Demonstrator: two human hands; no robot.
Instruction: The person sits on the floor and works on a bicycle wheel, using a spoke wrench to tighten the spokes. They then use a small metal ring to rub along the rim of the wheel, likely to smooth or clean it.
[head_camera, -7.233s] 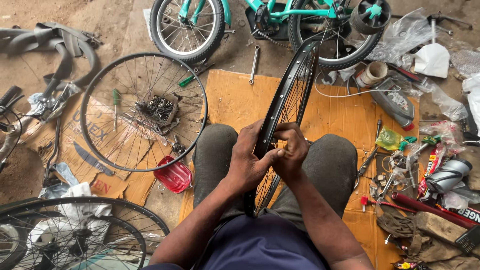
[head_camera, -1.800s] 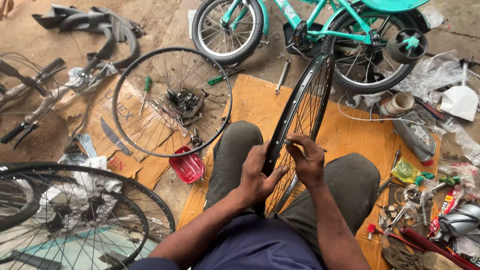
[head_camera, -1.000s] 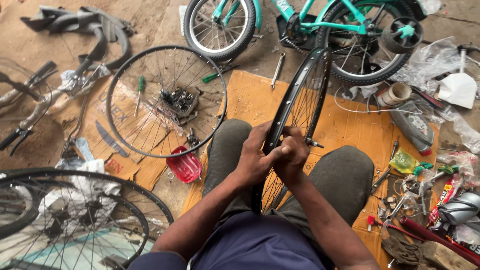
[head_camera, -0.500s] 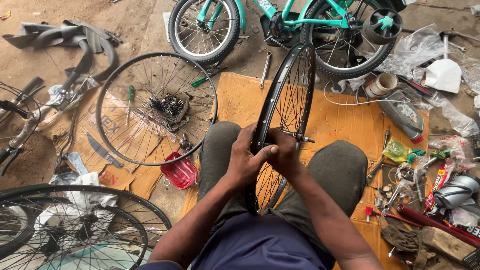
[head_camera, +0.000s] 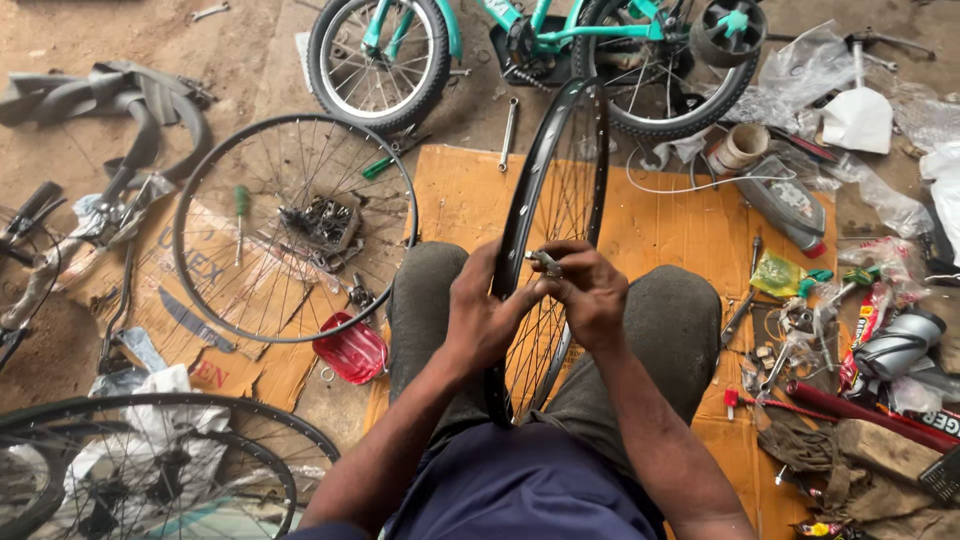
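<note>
A black spoked bicycle wheel (head_camera: 560, 170) stands upright between my knees, leaning away from me. My left hand (head_camera: 482, 318) grips its rim at the near side. Against the same stretch of rim, my right hand (head_camera: 586, 290) pinches a small metal tool (head_camera: 546, 263) between thumb and fingers. The two hands touch each other over the rim. The wheel's lower part is hidden behind my hands and lap.
A second bare wheel (head_camera: 295, 225) lies flat to the left with small parts inside it and a red dish (head_camera: 351, 350) by its edge. A teal child's bicycle (head_camera: 530, 50) stands ahead. Tools and bags litter the right; more wheels (head_camera: 130, 470) lie at the lower left.
My hands have stayed together on the rim, shifting slightly. The small metal tool now shows in my right fingers. The view has swung a little.
</note>
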